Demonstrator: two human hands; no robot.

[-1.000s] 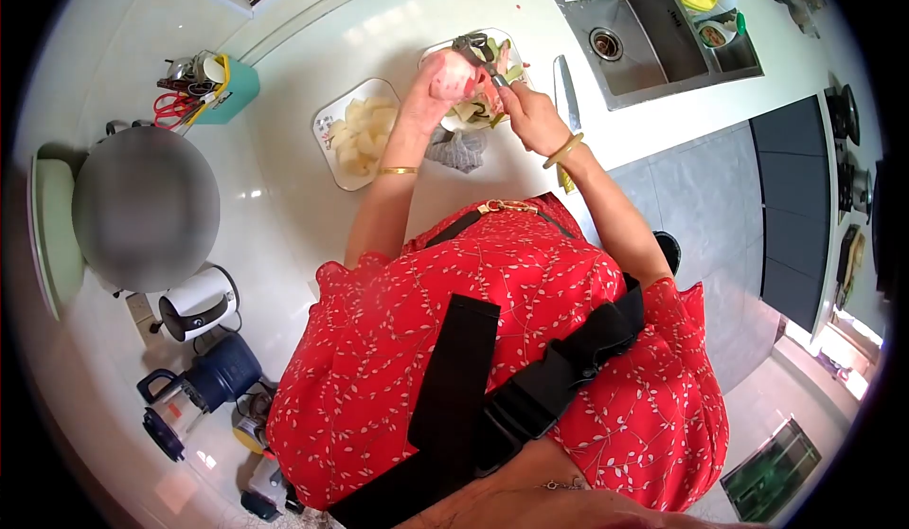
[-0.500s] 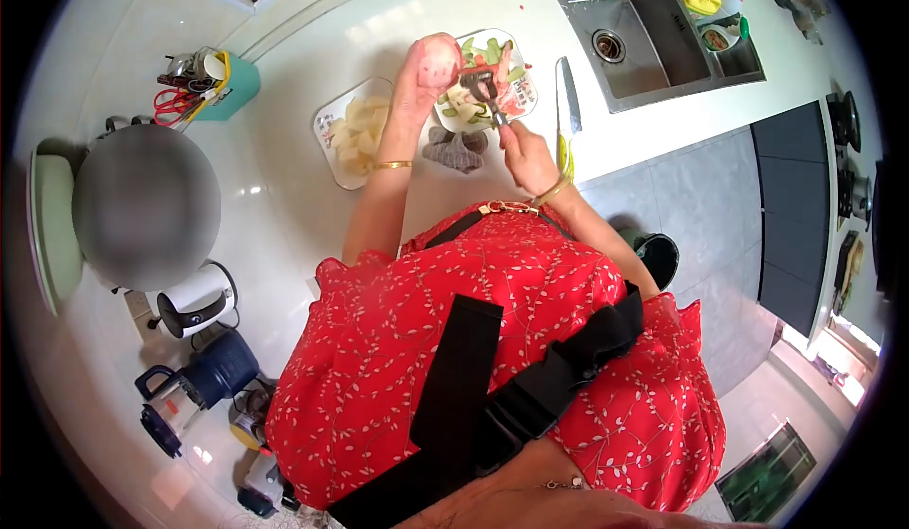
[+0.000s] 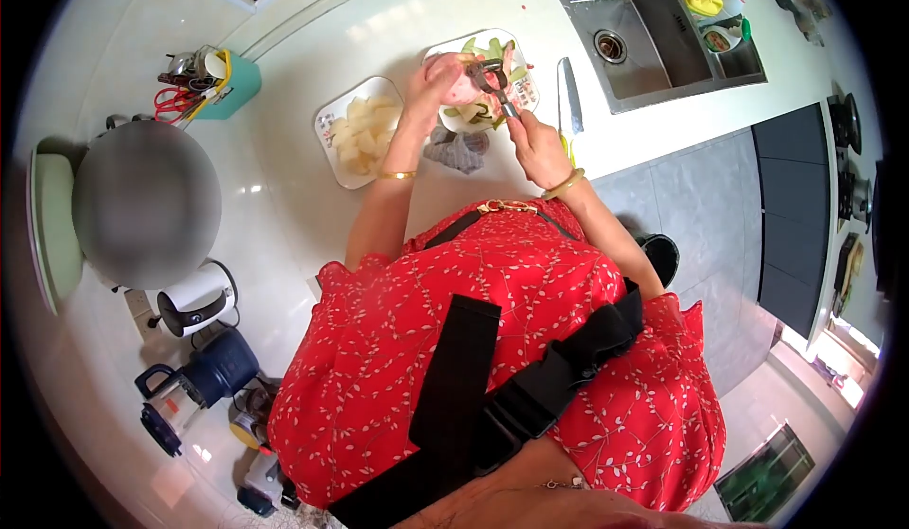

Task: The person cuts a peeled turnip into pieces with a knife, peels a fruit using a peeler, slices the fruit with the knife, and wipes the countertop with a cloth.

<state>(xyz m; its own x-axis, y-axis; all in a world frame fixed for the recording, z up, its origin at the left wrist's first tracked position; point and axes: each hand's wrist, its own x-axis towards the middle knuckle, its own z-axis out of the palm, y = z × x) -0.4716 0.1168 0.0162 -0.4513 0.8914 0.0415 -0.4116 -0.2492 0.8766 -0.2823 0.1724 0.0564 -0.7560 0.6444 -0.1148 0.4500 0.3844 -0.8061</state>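
My left hand [image 3: 428,95] is wrapped around a pinkish, partly peeled round fruit [image 3: 459,88]; its exact kind is unclear. A metal peeler [image 3: 506,101] is in my right hand [image 3: 543,154], gripped by the handle, its head against or very near the fruit's right side. Beneath both lies a white plate [image 3: 532,91] with green and reddish peelings [image 3: 494,49]. To the left, a second white plate [image 3: 329,117] carries pale cut pieces [image 3: 362,136]. A crumpled greyish item [image 3: 457,151] rests between my forearms.
A knife [image 3: 569,93] with a yellow-green handle lies right of the peelings plate, near the counter edge. Beyond it is a steel sink [image 3: 630,17]. At the left stand a teal utensil holder [image 3: 232,89] and a round grey lid-like object [image 3: 147,207]. A dark bin [image 3: 658,259] stands below.
The fruit has turned and moved slightly right and down, with my left hand now over its left side. My right hand and the peeler have shifted slightly right.
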